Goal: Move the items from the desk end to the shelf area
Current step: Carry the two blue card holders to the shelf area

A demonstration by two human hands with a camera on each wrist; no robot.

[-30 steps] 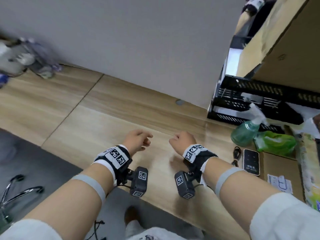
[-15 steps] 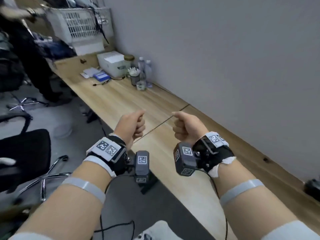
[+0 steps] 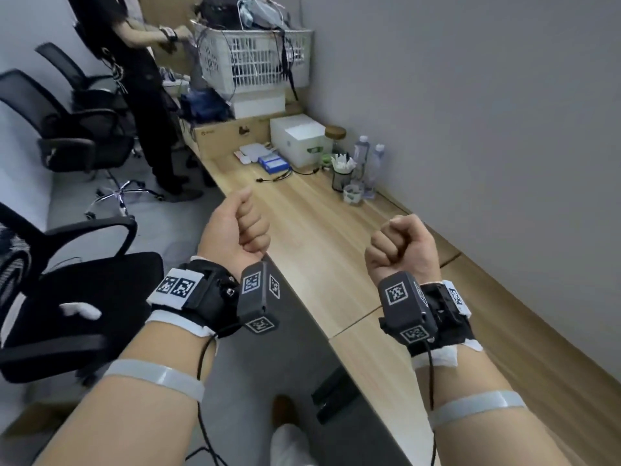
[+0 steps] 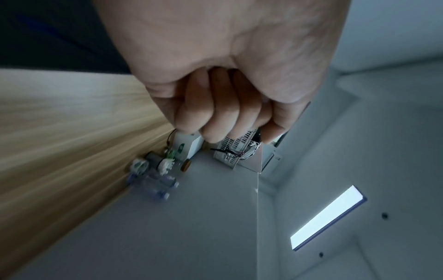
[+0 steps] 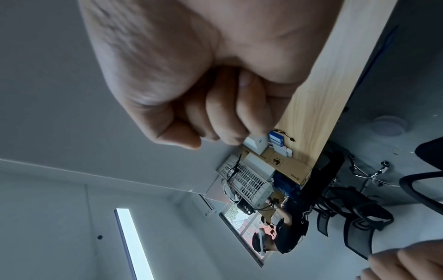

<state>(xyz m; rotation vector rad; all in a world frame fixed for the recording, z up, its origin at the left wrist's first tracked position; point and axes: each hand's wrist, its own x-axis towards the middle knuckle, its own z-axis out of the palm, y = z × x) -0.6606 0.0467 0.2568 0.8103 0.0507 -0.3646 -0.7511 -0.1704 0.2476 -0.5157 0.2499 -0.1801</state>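
Note:
Both my hands hang in the air over the near part of a long wooden desk [image 3: 312, 237], fingers curled into empty fists. My left hand [image 3: 240, 227] is above the desk's front edge, my right hand [image 3: 403, 245] nearer the wall. At the desk's far end lie the items: a white box [image 3: 297, 139], a blue box [image 3: 274, 163], a black cup of white sticks [image 3: 342, 171], two clear bottles [image 3: 368, 163], a roll of tape [image 3: 353, 194] and a black cable [image 3: 275, 176]. The left wrist view shows my curled left fingers [image 4: 215, 113]; the right wrist view shows my curled right fingers [image 5: 223, 117].
Beyond the items a brown carton [image 3: 232, 132] carries a white wire basket [image 3: 255, 58] full of cables. A person in black [image 3: 141, 79] stands at the far left of the desk. Black office chairs [image 3: 67, 129] fill the floor on the left. A grey wall runs along the right.
My view has swung left from the shelf end of the desk to its far end. Both hands rose from just above the desk top and stay curled and empty.

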